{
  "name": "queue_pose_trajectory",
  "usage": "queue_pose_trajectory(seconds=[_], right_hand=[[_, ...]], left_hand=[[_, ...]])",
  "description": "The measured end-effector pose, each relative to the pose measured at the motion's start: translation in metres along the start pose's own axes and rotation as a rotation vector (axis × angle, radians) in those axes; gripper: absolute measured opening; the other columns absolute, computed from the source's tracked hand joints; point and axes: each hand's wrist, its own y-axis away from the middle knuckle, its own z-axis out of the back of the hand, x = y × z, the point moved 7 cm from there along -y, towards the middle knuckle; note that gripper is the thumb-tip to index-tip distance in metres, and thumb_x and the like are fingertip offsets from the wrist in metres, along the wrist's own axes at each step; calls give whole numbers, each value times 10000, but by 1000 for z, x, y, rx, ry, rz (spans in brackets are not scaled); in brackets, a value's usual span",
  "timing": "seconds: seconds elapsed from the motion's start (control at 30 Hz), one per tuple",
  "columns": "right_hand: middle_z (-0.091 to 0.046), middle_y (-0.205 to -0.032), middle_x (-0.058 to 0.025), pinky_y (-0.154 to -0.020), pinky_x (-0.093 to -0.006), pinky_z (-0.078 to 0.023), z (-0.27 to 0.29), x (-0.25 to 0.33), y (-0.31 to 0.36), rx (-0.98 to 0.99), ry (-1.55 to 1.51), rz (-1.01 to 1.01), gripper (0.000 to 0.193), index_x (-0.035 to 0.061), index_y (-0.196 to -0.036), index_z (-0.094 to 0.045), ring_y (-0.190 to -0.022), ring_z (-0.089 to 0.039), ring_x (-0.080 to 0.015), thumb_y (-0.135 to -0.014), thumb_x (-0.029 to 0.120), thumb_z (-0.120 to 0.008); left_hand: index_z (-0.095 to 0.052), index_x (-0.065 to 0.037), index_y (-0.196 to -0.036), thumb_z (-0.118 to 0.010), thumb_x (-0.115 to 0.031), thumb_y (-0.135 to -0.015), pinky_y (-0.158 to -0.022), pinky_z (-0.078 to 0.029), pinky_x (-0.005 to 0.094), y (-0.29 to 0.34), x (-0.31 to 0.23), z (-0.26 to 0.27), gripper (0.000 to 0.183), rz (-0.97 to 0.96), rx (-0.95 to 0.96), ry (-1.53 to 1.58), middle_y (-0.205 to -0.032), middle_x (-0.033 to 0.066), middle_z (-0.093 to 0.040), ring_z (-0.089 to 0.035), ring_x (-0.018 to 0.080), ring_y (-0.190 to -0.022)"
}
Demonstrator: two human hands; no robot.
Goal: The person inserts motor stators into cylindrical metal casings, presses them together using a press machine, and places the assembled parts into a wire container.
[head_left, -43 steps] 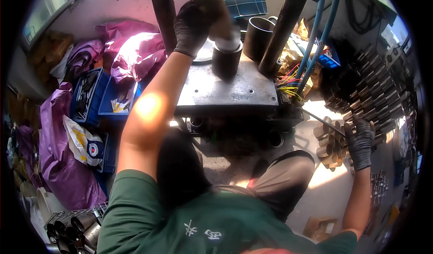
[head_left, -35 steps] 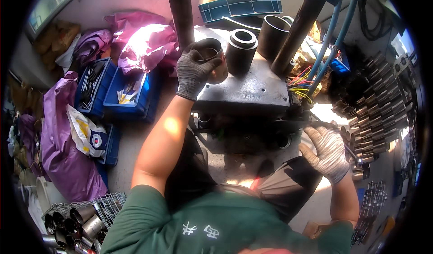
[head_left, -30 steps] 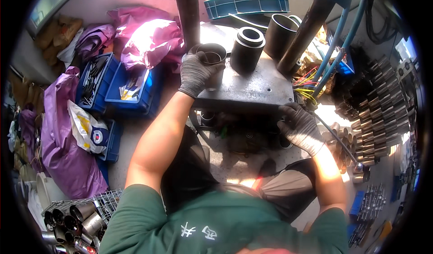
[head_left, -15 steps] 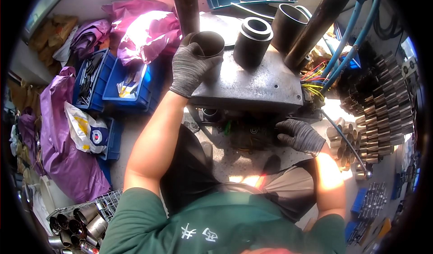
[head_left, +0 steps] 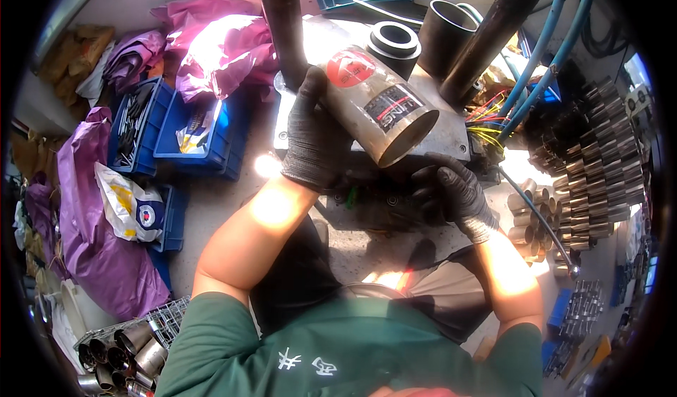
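My left hand [head_left: 314,132], in a dark knit glove, grips a metal cylinder sleeve [head_left: 374,108] by its side. The sleeve is tilted, with its open end toward the lower right, and carries a red round sticker and a black one. Close below that open end is my gloved right hand [head_left: 458,196], fingers loosely bent and apart, with nothing seen in them. Behind the sleeve, a dark round block with a stepped ring top [head_left: 393,41] stands on the steel machine plate [head_left: 451,132]. The sleeve covers much of the plate and part of the block.
A dark open cylinder [head_left: 448,34] stands at the back, between the block and a slanted post [head_left: 493,37]. Another post [head_left: 282,27] rises by my left hand. Blue bins [head_left: 197,132] and purple bags [head_left: 106,221] lie left. Stacked metal tubes [head_left: 599,171] fill the right side.
My left hand has turned the sleeve from upright over the plate to tilted, bringing it right and nearer to me. My right hand has risen toward its open end.
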Motion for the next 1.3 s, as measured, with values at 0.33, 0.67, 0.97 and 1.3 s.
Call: queue_pose_trajectory(seconds=[0.33,0.67,0.97,1.3], right_hand=[[-605,-1365,-250,-817,-515,-554,-53,15,-1,-37,-502,-255,1122,17,-1538,-415,-932,-626,-357,-873,920,-409],[-575,-1412,-215,-1023,-525,-524,-49,12,-9,62,-558,-140,1000,47,-1548,-402,-1182,-617,-390,-819,682,-658],[-532,-1433,-188,-1098,-465,-510,-25,31,-1,-270,63,333,1007,31,-1536,-391,-1274,-587,-358,-750,335,-941],[-446,-1419,-184,-1054,-486,-496,-32,64,26,-496,1314,897,1070,107,-1553,-413,-1214,-566,-344,-677,339,-982]], left_hand=[[-496,-45,-1473,-722,-518,-915,-1125,-465,583,2,43,1,766,167,-73,-46,-1370,190,-603,-587,380,-1289],[-492,-34,-1469,-696,-467,-956,-1118,-492,501,6,55,-8,702,153,21,-224,-1354,177,-610,-609,331,-1259],[-367,-96,-1535,-777,-281,-952,-1041,-558,443,33,77,-8,736,319,-44,-283,-1359,150,-581,-602,292,-1254],[-406,-70,-1511,-804,-170,-919,-1069,-540,422,28,79,4,720,314,-21,-287,-1354,125,-605,-597,264,-1254]])
